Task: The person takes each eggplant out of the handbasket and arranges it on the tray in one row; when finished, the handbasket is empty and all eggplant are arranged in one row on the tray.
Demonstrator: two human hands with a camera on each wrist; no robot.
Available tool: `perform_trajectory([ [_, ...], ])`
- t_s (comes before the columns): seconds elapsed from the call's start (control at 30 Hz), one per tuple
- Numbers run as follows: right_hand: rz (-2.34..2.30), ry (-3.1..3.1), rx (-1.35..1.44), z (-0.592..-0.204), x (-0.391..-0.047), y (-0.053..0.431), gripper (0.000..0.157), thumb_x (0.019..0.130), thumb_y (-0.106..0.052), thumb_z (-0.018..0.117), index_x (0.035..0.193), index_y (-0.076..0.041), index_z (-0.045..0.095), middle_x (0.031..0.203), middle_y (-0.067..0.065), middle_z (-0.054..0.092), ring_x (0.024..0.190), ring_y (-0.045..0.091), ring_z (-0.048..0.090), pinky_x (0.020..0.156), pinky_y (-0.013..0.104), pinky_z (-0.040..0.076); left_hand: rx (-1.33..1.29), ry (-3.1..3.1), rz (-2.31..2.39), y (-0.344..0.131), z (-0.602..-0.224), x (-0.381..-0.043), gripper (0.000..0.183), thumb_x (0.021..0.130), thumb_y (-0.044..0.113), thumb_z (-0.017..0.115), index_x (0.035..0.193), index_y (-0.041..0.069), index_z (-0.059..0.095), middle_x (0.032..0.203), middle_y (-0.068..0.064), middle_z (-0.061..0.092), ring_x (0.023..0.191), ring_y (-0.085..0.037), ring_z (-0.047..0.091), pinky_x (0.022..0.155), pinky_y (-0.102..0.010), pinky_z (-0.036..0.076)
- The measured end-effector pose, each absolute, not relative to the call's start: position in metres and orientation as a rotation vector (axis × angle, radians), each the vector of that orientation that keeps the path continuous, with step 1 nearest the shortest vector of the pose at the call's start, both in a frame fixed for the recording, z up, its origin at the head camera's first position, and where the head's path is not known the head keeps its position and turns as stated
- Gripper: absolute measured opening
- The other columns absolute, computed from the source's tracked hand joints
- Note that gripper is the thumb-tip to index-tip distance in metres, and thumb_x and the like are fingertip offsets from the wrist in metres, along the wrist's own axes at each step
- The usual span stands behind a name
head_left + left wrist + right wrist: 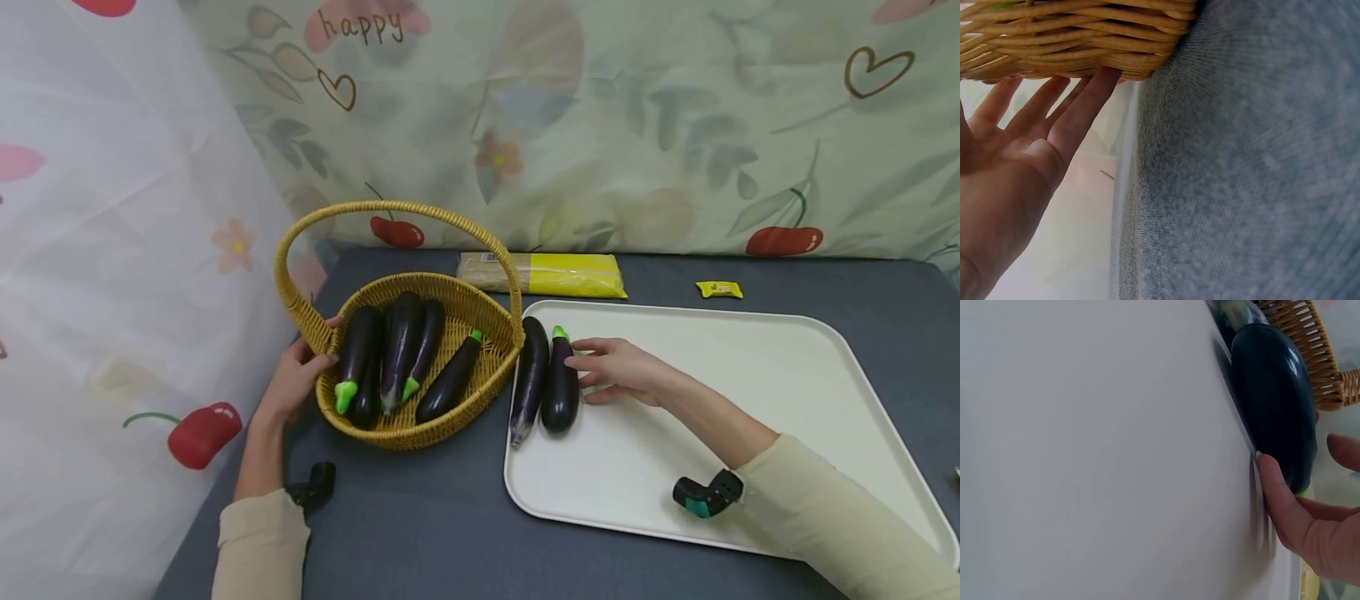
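A yellow wicker basket [420, 435] with a tall hooped handle stands on the left, several dark purple eggplants [402, 346] lying in it. My left hand [291, 379] holds its left side by the foot of the handle; the left wrist view shows long fingers [1082, 119] against the woven wall. Side by side on the white tray's left end lie two more eggplants, a slim one [531, 371] and a plumper one [560, 392] with a green cap. My right hand [622, 371] touches the plumper one with spread fingers, its thumb apart from it in the right wrist view.
The white tray [720, 417] covers much of the table's right side, its left edge close to the basket. Behind lie a yellow and clear long packet [573, 275] and a small yellow wrapped piece [720, 289]. Patterned cloth [637, 150] hangs at the back and left.
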State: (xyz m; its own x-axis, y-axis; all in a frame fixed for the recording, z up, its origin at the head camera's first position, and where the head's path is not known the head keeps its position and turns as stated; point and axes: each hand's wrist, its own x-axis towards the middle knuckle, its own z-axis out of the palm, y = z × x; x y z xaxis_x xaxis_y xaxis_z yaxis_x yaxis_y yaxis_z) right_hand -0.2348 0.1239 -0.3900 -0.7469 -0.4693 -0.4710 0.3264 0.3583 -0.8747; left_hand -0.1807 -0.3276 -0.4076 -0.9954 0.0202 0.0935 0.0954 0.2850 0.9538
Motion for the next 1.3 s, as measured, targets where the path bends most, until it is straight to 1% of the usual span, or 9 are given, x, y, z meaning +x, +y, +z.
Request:
perform_trajectory([
  [0.17, -1.469, 1.967, -0.083, -0.384, -0.236, 0.126, 0.063, 0.098, -0.023, 0.054, 0.147, 0.003, 0.026, 0.13, 0.025, 0.048, 0.102, 0.028, 0.058, 0.079, 0.036, 0.051, -0.123, -2.461, -1.831, -0.329, -0.408, -0.181, 0.052, 0.095, 0.003, 0.049, 0.145, 0.001, 0.037, 0.131, -0.015, 0.047, 0.1, -0.013, 0.049, 0.079, -0.02, 0.043],
  [0.33, -1.544, 1.916, -0.082, -0.368, -0.241, 0.132, 0.057, 0.1, -0.023, 0.05, 0.145, 0.004, 0.029, 0.135, 0.027, 0.041, 0.102, 0.028, 0.059, 0.08, 0.035, 0.051, -0.119, -2.464, -1.842, -0.329, -0.406, -0.181, 0.053, 0.095, 0.003, 0.049, 0.146, 0.001, 0.036, 0.136, -0.02, 0.043, 0.102, -0.013, 0.048, 0.08, -0.019, 0.043],
  [0.4, -1.568, 1.868, -0.128, -0.361, -0.243, 0.134, 0.053, 0.101, -0.022, 0.048, 0.143, 0.005, 0.032, 0.132, 0.026, 0.044, 0.1, 0.025, 0.06, 0.08, 0.036, 0.051, -0.114, -2.466, -1.845, -0.329, -0.405, -0.181, 0.053, 0.095, 0.003, 0.049, 0.146, 0.002, 0.035, 0.137, -0.022, 0.042, 0.103, -0.013, 0.047, 0.081, -0.019, 0.042],
  [0.57, -1.576, 1.666, -0.288, -0.346, -0.241, 0.128, 0.05, 0.101, -0.022, 0.046, 0.141, 0.007, 0.037, 0.119, 0.019, 0.054, 0.099, 0.025, 0.061, 0.082, 0.04, 0.05, -0.115, -2.47, -1.838, -0.331, -0.404, -0.181, 0.053, 0.095, 0.003, 0.049, 0.146, 0.002, 0.036, 0.136, -0.021, 0.043, 0.103, -0.013, 0.047, 0.081, -0.019, 0.042],
  [0.7, -1.524, 1.537, -0.414, -0.335, -0.234, 0.108, 0.052, 0.101, -0.027, 0.046, 0.142, 0.004, 0.037, 0.12, 0.018, 0.054, 0.099, 0.026, 0.059, 0.084, 0.043, 0.049, -0.102, -2.464, -1.838, -0.332, -0.404, -0.181, 0.053, 0.094, 0.003, 0.048, 0.146, 0.001, 0.036, 0.134, -0.02, 0.044, 0.102, -0.013, 0.047, 0.081, -0.019, 0.043],
  [0.83, -1.446, 1.49, -0.532, -0.327, -0.227, 0.081, 0.05, 0.102, -0.028, 0.043, 0.143, 0.001, 0.036, 0.122, 0.02, 0.052, 0.103, 0.028, 0.057, 0.086, 0.046, 0.048, -0.08, -2.454, -1.854, -0.33, -0.405, -0.181, 0.053, 0.093, 0.001, 0.048, 0.145, 0.0, 0.036, 0.134, -0.022, 0.043, 0.101, -0.012, 0.048, 0.08, -0.02, 0.043],
  [1.03, -1.404, 1.51, -0.629, -0.318, -0.223, 0.042, 0.046, 0.103, -0.028, 0.042, 0.142, -0.003, 0.04, 0.128, 0.025, 0.048, 0.109, 0.035, 0.055, 0.086, 0.046, 0.047, -0.103, -2.431, -1.885, -0.327, -0.406, -0.18, 0.053, 0.093, 0.0, 0.048, 0.145, -0.001, 0.036, 0.14, -0.025, 0.04, 0.103, -0.009, 0.048, 0.082, -0.019, 0.042],
  [1.2, -1.409, 1.627, -0.583, -0.315, -0.226, 0.012, 0.045, 0.102, -0.028, 0.043, 0.14, -0.005, 0.041, 0.13, 0.026, 0.046, 0.115, 0.037, 0.051, 0.088, 0.043, 0.047, -0.116, -2.42, -1.9, -0.328, -0.408, -0.181, 0.053, 0.094, -0.001, 0.048, 0.145, -0.001, 0.036, 0.141, -0.024, 0.039, 0.104, -0.009, 0.048, 0.082, -0.019, 0.042],
  [1.3, -1.415, 1.729, -0.495, -0.318, -0.229, -0.005, 0.046, 0.101, -0.031, 0.047, 0.137, -0.004, 0.043, 0.126, 0.024, 0.049, 0.113, 0.035, 0.053, 0.086, 0.04, 0.048, -0.106, -2.429, -1.895, -0.329, -0.408, -0.18, 0.053, 0.093, 0.0, 0.048, 0.145, -0.001, 0.036, 0.139, -0.024, 0.041, 0.102, -0.01, 0.049, 0.081, -0.02, 0.043],
])
